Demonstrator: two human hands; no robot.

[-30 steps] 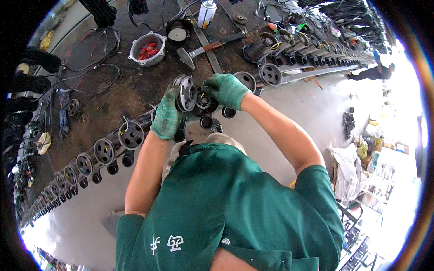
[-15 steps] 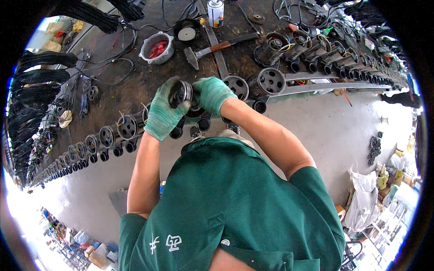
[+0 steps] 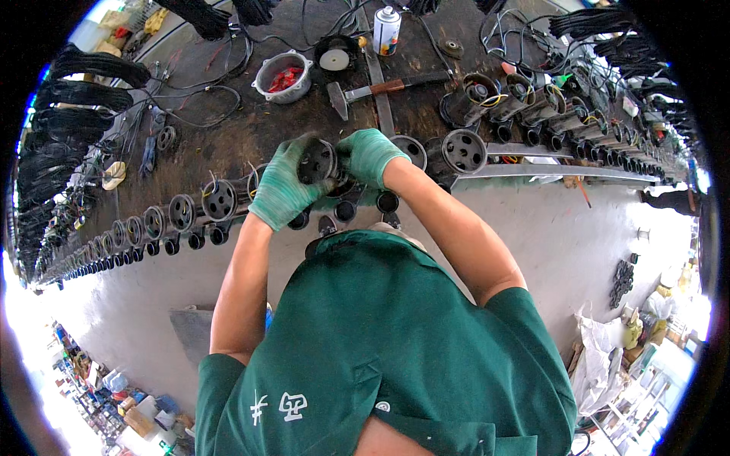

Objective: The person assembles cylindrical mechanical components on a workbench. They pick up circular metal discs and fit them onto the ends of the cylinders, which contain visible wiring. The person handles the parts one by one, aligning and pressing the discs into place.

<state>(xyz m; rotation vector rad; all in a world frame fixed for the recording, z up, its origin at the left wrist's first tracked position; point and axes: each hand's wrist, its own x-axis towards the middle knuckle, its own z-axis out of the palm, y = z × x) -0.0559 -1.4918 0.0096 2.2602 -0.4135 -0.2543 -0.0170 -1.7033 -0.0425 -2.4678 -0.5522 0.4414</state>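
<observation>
My left hand (image 3: 286,185), in a green work glove, grips a round dark metal cover (image 3: 316,161) by its left side, thumb along the lower rim. The cover is tilted, with holes in its face. Just to its right is my right hand (image 3: 372,158), also gloved, its fingers curled down by a dark cylindrical housing under the cover; what they hold is hidden. Beyond the right hand stand a housing with a round end (image 3: 411,152) and another with a holed end cover (image 3: 464,151). A dark round outlet (image 3: 345,210) sticks out below the hands.
Across the dark bench lie a hammer (image 3: 388,87), a metal pot (image 3: 282,77) with red pieces, a spray can (image 3: 386,32) and a black bowl (image 3: 335,58). Rows of housings (image 3: 182,212) line the front edge on both sides. Black cable bundles (image 3: 84,99) hang at left.
The cover in my left hand has turned so that its holed face shows more and its side rim less. Both hands remain close together; the whole view has shifted slightly.
</observation>
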